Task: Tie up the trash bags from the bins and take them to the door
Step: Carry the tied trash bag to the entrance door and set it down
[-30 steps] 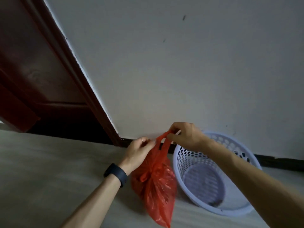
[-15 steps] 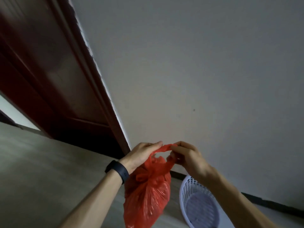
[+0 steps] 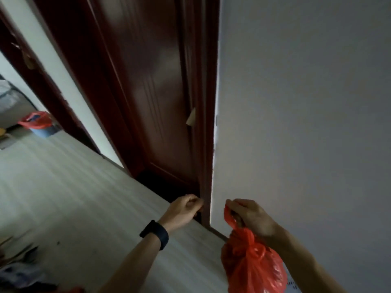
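Note:
A tied red trash bag (image 3: 251, 265) hangs at the lower right, knotted near its top. My right hand (image 3: 247, 214) is shut on the bag's handles and holds it off the floor. My left hand (image 3: 186, 208), with a dark wristband, is apart from the bag, fingers curled with nothing visible in them, near the foot of the dark red door frame (image 3: 206, 123). Far off at the left, a blue bin (image 3: 45, 129) lined with another red bag (image 3: 35, 121) stands on the floor.
A dark red wooden door (image 3: 148, 81) stands ahead, with a white wall (image 3: 306, 102) to its right. Pale striped floor (image 3: 63, 197) spreads left. Dark clutter (image 3: 19, 271) lies at the lower left. A second doorway opens at the far left.
The view swung up and left, so the white basket has almost left the frame. My left hand let go of the red bag and moved away; my right hand alone now carries it.

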A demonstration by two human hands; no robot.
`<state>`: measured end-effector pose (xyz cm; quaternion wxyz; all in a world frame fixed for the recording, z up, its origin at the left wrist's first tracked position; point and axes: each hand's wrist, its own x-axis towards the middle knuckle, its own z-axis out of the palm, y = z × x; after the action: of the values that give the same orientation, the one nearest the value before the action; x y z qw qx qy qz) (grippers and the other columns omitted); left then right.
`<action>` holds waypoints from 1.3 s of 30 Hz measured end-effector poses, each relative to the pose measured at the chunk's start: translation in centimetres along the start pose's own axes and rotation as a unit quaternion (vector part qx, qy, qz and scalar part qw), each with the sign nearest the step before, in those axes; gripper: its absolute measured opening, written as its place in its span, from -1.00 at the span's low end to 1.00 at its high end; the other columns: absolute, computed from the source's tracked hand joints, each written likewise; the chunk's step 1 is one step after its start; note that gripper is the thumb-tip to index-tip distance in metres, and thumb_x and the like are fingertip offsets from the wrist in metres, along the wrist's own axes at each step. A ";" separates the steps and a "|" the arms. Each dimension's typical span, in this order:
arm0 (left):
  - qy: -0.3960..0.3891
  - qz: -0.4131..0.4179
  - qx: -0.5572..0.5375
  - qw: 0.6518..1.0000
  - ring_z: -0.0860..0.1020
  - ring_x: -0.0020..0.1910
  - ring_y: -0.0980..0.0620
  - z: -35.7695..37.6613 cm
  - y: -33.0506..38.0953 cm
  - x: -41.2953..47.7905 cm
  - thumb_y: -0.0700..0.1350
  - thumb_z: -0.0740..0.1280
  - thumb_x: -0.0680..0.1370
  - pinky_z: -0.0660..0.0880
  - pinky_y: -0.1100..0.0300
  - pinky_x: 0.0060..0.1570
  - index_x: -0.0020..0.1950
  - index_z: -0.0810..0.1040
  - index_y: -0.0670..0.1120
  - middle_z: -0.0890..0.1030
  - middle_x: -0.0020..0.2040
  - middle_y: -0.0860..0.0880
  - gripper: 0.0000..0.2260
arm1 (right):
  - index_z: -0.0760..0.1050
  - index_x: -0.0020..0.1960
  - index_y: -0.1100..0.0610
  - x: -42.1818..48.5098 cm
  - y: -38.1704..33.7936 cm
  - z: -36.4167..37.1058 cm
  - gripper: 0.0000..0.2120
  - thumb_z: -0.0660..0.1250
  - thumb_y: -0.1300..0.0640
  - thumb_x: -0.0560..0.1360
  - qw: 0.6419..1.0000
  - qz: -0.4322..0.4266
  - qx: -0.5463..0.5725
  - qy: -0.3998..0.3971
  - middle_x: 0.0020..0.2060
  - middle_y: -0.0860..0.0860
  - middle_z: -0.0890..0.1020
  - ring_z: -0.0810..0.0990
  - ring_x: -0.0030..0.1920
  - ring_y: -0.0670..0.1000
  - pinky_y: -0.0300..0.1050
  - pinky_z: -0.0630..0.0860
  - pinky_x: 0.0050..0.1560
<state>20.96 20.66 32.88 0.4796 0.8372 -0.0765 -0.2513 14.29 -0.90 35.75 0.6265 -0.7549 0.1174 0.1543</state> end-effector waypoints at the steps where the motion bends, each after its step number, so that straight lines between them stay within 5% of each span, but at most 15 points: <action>1: 0.017 0.007 0.017 1.000 0.63 -0.06 0.19 -2.4 0.6 -1.0 0.07 0.27 0.61 0.54 0.19 0.07 0.01 0.65 0.00 0.69 -0.07 0.08 -0.79 | 0.48 -0.27 0.17 -0.4 -2.1 0.7 -0.65 0.27 0.00 0.62 1.000 -0.002 -0.006 0.013 -0.46 0.01 0.47 0.42 -0.42 -0.06 -0.17 0.40 -0.33; 5: 0.106 0.020 0.112 0.988 0.61 -0.07 0.26 -11.7 1.7 -4.0 0.05 0.28 0.60 0.53 0.29 -0.01 0.06 0.65 0.03 0.69 -0.05 0.15 -0.81 | 0.50 -0.32 0.16 -1.2 -9.5 3.5 -0.63 0.28 0.05 0.62 0.999 -0.044 0.003 0.029 -0.46 0.06 0.50 0.45 -0.40 0.00 -0.11 0.42 -0.31; 9: 0.184 0.011 0.245 0.952 0.61 -0.05 0.17 -18.5 -0.3 -6.1 0.16 0.24 0.58 0.56 0.07 0.01 0.07 0.60 0.12 0.66 -0.05 0.19 -0.79 | 0.54 -0.28 0.20 0.1 -14.3 6.5 -0.65 0.28 0.06 0.62 0.996 -0.085 -0.003 0.022 -0.44 0.06 0.51 0.48 -0.37 0.03 -0.06 0.45 -0.25; 14: 0.256 -0.011 0.339 0.905 0.57 -0.01 0.03 -23.9 -2.0 -6.3 0.09 0.22 0.60 0.47 0.05 0.07 0.11 0.59 0.08 0.66 0.01 0.12 -0.79 | 0.57 -0.25 0.22 4.3 -17.6 9.3 -0.64 0.29 0.02 0.62 0.993 -0.113 -0.010 -0.008 -0.37 0.15 0.54 0.53 -0.30 0.09 0.04 0.46 -0.14; 21: 0.308 -0.090 0.360 0.876 0.60 -0.05 0.06 -31.8 -3.7 -2.9 0.07 0.20 0.61 0.53 0.04 0.08 0.16 0.59 0.12 0.67 0.05 0.09 -0.78 | 0.61 -0.26 0.09 16.1 -23.0 15.9 -0.69 0.30 0.02 0.61 0.981 -0.147 -0.070 -0.103 -0.35 0.10 0.66 0.61 -0.28 0.02 -0.04 0.50 -0.14; 26: 0.325 -0.176 0.365 0.855 0.58 0.12 0.01 -35.5 -5.4 -2.5 0.16 0.16 0.62 0.50 0.06 0.11 0.33 0.51 0.17 0.63 0.19 0.07 -0.67 | 0.62 -0.18 0.16 24.2 -25.7 20.8 -0.80 0.34 0.15 0.58 0.964 -0.185 -0.125 -0.142 -0.34 0.03 0.67 0.59 -0.34 -0.15 -0.20 0.50 -0.21; 29: 0.360 -0.226 0.359 0.831 0.54 0.22 -0.03 -39.9 -6.8 -2.2 0.16 0.17 0.60 0.50 0.03 0.09 0.37 0.48 0.16 0.58 0.29 0.04 -0.64 | 0.63 -0.11 0.23 29.4 -28.9 24.8 -0.83 0.34 0.17 0.59 0.953 -0.196 -0.132 -0.191 -0.28 0.10 0.69 0.64 -0.27 -0.01 -0.04 0.56 -0.16; 34: 0.407 -0.292 0.326 0.802 0.51 0.26 -0.02 -46.3 -9.9 -1.6 0.16 0.20 0.58 0.48 0.00 0.19 0.35 0.50 0.16 0.54 0.34 0.06 -0.64 | 0.63 0.09 -0.03 37.6 -33.0 31.6 -0.86 0.37 0.01 0.56 0.930 -0.225 -0.193 -0.216 -0.09 -0.05 0.70 0.69 -0.07 0.00 -0.02 0.64 -0.02; 39: 0.434 -0.314 0.301 0.789 0.50 0.27 0.00 -53.5 -14.5 0.1 0.16 0.21 0.56 0.46 0.01 0.21 0.33 0.51 0.16 0.54 0.33 0.07 -0.64 | 0.58 0.16 -0.08 44.0 -36.9 39.0 -0.82 0.38 0.07 0.56 0.913 -0.255 -0.211 -0.236 -0.02 -0.08 0.62 0.61 0.03 0.00 0.03 0.60 0.10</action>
<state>45.85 69.20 42.82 0.0807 0.9380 0.3349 0.0379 65.28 44.99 46.08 0.4803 -0.8152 -0.2661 0.1842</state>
